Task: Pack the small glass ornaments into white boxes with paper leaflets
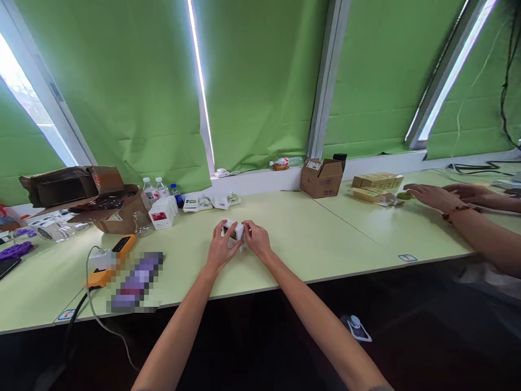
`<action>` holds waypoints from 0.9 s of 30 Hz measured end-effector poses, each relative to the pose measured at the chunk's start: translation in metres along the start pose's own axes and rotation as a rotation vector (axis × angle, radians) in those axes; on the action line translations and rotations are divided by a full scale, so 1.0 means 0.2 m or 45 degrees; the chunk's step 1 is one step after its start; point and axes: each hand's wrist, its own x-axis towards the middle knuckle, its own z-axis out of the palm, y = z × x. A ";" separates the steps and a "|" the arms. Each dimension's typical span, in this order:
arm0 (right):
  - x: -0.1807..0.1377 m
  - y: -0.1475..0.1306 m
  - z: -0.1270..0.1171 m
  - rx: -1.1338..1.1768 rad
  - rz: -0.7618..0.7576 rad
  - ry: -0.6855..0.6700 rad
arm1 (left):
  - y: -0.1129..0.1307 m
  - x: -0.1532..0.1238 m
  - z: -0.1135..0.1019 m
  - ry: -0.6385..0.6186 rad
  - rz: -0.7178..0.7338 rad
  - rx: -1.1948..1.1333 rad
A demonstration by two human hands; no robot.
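Observation:
A small white box (238, 230) with a dark printed face stands in the middle of the table, between my two hands. My left hand (220, 247) wraps round its left side, thumb and fingers pressed on it. At the right edge of the box, the fingers of my right hand (258, 240) are pinched together against it; what exactly they grip there is partly hidden. Beyond my hands lie opened white cartons (196, 204) with coiled clear-looking items on them. To their left stands a stack of similar white boxes (163, 213).
An orange power strip (124, 245) with a cable and a pixelated phone-like object (137, 281) lie left. Behind are an opened cardboard box (118, 217), bottles (160, 188) and a smaller carton (321, 178). A co-worker's hands (437, 196) are at yellow boxes (377, 182) on the right.

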 end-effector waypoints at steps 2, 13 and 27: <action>0.00 0.00 0.00 -0.022 0.023 -0.021 | 0.00 0.00 0.01 0.003 0.024 0.061; 0.01 -0.01 -0.01 -0.178 0.136 -0.211 | 0.02 0.01 0.05 -0.031 0.106 0.203; 0.01 0.02 0.02 -0.087 0.059 -0.128 | 0.04 0.00 0.00 -0.039 0.026 0.271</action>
